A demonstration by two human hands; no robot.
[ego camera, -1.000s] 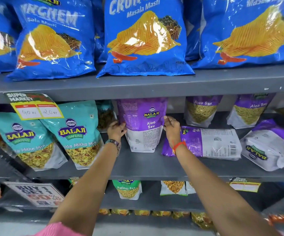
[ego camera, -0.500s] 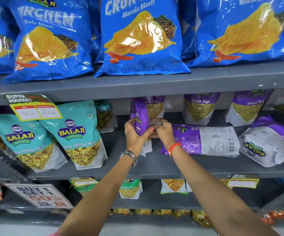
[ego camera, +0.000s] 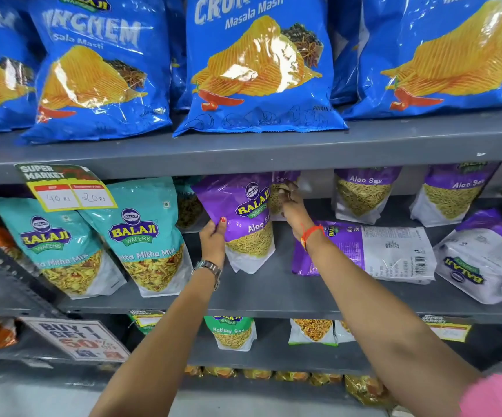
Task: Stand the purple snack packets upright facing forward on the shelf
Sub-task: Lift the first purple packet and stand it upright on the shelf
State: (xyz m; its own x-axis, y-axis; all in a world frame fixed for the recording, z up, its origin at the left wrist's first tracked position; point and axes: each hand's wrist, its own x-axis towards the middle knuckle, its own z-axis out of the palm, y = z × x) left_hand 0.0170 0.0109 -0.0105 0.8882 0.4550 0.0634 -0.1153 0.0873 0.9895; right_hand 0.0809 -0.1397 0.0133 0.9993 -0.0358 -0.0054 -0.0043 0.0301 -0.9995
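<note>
A purple Aloo Sev packet (ego camera: 243, 218) stands nearly upright on the middle shelf (ego camera: 274, 293), front facing me, leaning slightly. My left hand (ego camera: 213, 239) grips its lower left edge. My right hand (ego camera: 293, 212) holds its right side, fingers up behind the top corner. Another purple packet (ego camera: 283, 179) stands partly hidden behind it. To the right a purple packet (ego camera: 364, 251) lies flat with its back up, and a further one (ego camera: 484, 260) lies flat, upside down. Two purple packets (ego camera: 364, 191) (ego camera: 454, 194) stand upright at the back.
Teal Khatta Mitha Mix packets (ego camera: 141, 236) stand left of my hands, under a yellow price tag (ego camera: 69, 194). Large blue chip bags (ego camera: 258, 64) fill the shelf above. The shelf below holds small snack packets (ego camera: 233, 332) and a promo sign (ego camera: 78, 338).
The held purple packet, back-facing a second ago and edge-on half a second ago, now shows its front. My hands have spread to its two sides.
</note>
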